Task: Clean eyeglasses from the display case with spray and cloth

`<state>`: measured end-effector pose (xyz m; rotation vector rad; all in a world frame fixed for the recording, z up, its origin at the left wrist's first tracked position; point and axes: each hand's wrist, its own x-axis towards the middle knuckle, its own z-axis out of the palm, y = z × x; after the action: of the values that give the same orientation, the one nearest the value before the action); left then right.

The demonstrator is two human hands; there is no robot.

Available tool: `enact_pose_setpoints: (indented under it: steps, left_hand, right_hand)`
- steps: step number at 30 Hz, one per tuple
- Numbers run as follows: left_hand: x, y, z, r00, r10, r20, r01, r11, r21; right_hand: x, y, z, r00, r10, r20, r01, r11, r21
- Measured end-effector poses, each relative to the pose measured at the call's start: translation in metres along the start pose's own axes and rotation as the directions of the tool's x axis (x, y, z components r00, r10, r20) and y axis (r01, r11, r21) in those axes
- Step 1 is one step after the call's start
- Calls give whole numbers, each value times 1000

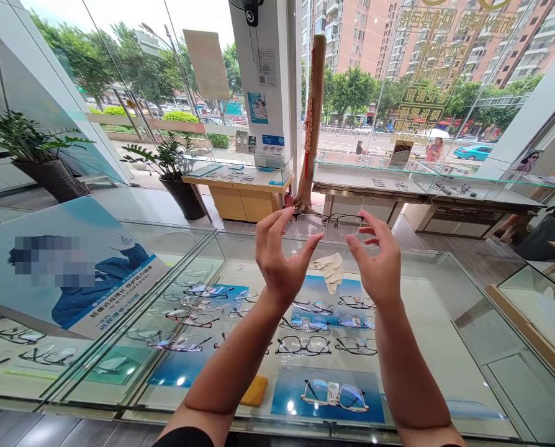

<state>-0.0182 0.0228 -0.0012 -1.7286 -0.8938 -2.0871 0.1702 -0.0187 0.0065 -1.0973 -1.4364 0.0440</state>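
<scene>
Between my two hands a pair of eyeglasses [332, 220] with a dark upper rim and clear lenses is held up above the glass display case [426, 298]. My left hand [282, 257] grips the left side of the frame, thumb below and fingers above. On the right side, my right hand [377, 257] pinches the other end with thumb and fingers. A crumpled cream cloth [329, 271] lies on the case beneath the hands. Several rows of eyeglasses [303, 344] show through the glass, and a gold-framed pair [334, 395] is nearest to me.
A large poster board [67, 267] stands tilted on the left part of the case. An orange item [254, 391] lies near my left forearm. Beyond are a wooden post [315, 124], potted plants [175, 174] and further display counters [375, 186] along the windows.
</scene>
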Motion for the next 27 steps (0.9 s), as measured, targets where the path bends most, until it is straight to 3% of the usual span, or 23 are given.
enact_pose_setpoints:
  steps: [6,12,15,19,23,27]
  left_hand:
    - [2,-4,2,976,-181,122,194,976,-103]
    - [-1,-13,8,865,-380,328,457,867,-200]
    - [-1,-12,9,831,-416,368,507,839,-197]
    - [0,-7,6,885,-378,274,420,900,-117]
    - [1,-2,3,963,-210,166,222,973,-57]
    - [2,2,2,990,-83,118,86,996,-22]
  right_hand:
    - [-1,-5,-2,996,-55,-75,55,998,-7]
    - [-3,-11,-2,983,-103,-154,94,993,-64]
    - [-3,-11,-3,983,-89,-163,76,993,-86]
    - [-2,-6,-3,995,-15,-100,9,998,-65]
    - [-3,-1,-2,997,73,-17,-74,996,-52]
    - [-4,1,-1,995,100,9,-99,994,-45]
